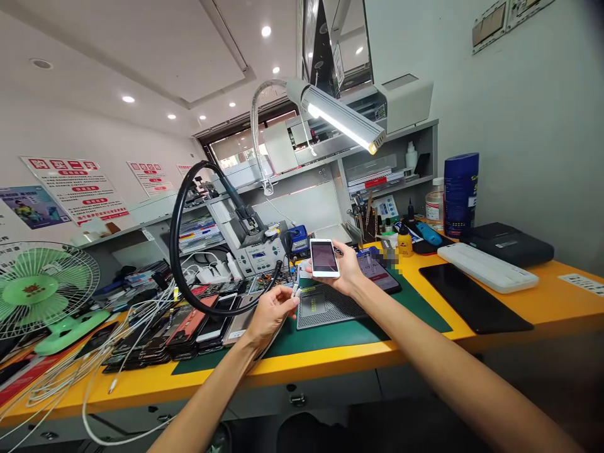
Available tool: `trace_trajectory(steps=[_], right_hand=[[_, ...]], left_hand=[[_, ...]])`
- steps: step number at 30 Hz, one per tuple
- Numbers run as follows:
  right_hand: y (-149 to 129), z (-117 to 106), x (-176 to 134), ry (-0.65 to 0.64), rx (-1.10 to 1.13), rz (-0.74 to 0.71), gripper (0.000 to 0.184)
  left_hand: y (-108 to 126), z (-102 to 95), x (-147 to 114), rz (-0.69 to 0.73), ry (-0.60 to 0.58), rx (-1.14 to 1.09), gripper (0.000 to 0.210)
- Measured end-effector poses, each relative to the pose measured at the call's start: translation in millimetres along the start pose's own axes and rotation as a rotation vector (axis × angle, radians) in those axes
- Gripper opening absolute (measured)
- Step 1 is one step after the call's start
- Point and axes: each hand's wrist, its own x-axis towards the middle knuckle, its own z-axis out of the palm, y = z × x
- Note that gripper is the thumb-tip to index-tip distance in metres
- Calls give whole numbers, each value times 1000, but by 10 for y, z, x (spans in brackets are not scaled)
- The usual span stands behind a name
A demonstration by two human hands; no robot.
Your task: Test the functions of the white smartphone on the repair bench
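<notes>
My right hand (348, 270) is closed around a white smartphone (324, 258) with a dark screen, held up over the bench. Between the fingers of my left hand (272, 313) is the white plug of a charging cable (296, 290), just left of the phone and apart from it. Its cord trails down along my left wrist. Beneath both hands lies a grey perforated mat (309, 319) on a green work mat (287, 343). Another phone with a lit screen (377, 270) rests behind my right hand.
Several used phones (189, 327) lie in stacks at the left, near tangled white cables (127, 333) and a green fan (42, 289). A black hose (175, 251) arches over the bench from the soldering station (259, 257). A lamp (344, 116) hangs above. At right lie a black panel (472, 296) and a white case (486, 267).
</notes>
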Motion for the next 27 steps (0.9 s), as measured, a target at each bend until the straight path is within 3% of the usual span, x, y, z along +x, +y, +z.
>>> trace_trajectory(steps=[8,12,22,27], right_hand=[[-9,-20,3,-63,50,22,48],[-18,-24,-9,-105,117,88,59],[33,15,-2,33,192,155,61],[48,3,13,39,198,168,59]], left_hand=[[14,76,-26,76,20,12,34],[36,134,-8,-14,58,-106,38],[12,321,97,-42,115,-150,39],[-36,371,107,-37,150,-159,33]])
